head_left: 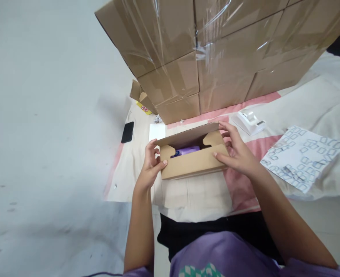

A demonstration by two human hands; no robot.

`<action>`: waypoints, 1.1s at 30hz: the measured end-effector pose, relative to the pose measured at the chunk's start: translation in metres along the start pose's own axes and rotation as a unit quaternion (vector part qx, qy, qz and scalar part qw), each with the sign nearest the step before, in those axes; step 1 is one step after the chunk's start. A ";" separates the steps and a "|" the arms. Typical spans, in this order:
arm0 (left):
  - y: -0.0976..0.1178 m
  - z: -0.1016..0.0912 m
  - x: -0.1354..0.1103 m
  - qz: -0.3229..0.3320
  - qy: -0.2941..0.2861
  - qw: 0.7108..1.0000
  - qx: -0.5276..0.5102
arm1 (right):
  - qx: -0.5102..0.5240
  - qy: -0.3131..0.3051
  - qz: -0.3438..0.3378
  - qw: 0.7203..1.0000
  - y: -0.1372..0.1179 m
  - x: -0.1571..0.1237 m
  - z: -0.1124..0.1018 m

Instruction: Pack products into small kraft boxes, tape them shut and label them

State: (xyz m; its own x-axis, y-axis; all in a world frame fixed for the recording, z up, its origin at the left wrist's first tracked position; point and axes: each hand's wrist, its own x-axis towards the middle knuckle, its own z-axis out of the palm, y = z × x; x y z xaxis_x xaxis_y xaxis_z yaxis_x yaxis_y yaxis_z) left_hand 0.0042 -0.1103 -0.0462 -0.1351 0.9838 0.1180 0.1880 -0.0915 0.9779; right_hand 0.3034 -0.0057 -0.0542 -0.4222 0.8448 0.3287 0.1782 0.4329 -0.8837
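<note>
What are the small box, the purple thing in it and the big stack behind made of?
The small box looks like plain brown cardboard, matte, with cut, folded flaps. The purple thing is smooth with slight sheen, perhaps plastic or film; mostly hidden, so unsure. The big stack is the same cardboard, bound in glossy clear tape or film with glare streaks.

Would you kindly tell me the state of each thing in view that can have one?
small box, open, flaps up.
purple item, lying inside the small box.
left hand, clasped on the small box's left end.
right hand, clasped on its right end.
stacked boxes, closed and taped.
phone, lying flat, dark.
</note>
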 end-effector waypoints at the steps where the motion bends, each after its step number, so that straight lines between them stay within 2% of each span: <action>1: -0.001 0.000 0.000 0.004 -0.002 1.000 -0.004 | 0.003 0.005 -0.008 1.000 0.002 0.000 0.001; 5: -0.001 -0.002 0.002 0.038 -0.011 0.999 -0.004 | 0.022 0.023 -0.032 0.999 0.007 0.000 0.004; 8: 0.009 -0.004 -0.002 0.057 -0.043 0.991 0.110 | 0.025 0.043 -0.051 0.997 0.008 -0.001 0.008; 11: 0.030 0.002 -0.012 0.063 -0.058 0.945 0.317 | -0.017 0.105 -0.093 0.990 0.006 -0.005 0.010; 13: 0.043 0.015 -0.019 0.072 -0.034 0.900 0.428 | -0.054 0.142 -0.122 0.981 0.006 -0.007 0.011; 16: 0.053 0.040 -0.025 0.104 0.019 0.849 0.517 | -0.090 0.151 -0.150 0.973 0.006 -0.010 0.013; 19: 0.053 0.062 -0.024 0.129 0.030 0.832 0.539 | -0.098 0.157 -0.160 0.970 0.008 -0.012 0.014; 22: 0.049 0.073 -0.020 0.133 -0.003 0.831 0.540 | -0.095 0.157 -0.155 0.971 0.009 -0.015 0.016; 27: 0.043 0.074 -0.016 0.155 -0.071 0.829 0.532 | -0.075 0.150 -0.164 0.972 0.007 -0.017 0.015; 33: 0.039 0.071 -0.014 0.168 -0.079 0.823 0.537 | -0.079 0.144 -0.168 0.972 0.005 -0.014 0.017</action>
State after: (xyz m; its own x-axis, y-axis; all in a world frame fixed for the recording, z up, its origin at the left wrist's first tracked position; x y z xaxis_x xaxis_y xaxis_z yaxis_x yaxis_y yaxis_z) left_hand 0.0824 -0.1171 -0.0221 0.2128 0.9464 0.2430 0.9517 -0.2571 0.1681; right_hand 0.2951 -0.0208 -0.0688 -0.2176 0.6912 0.6891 0.2176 0.7226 -0.6561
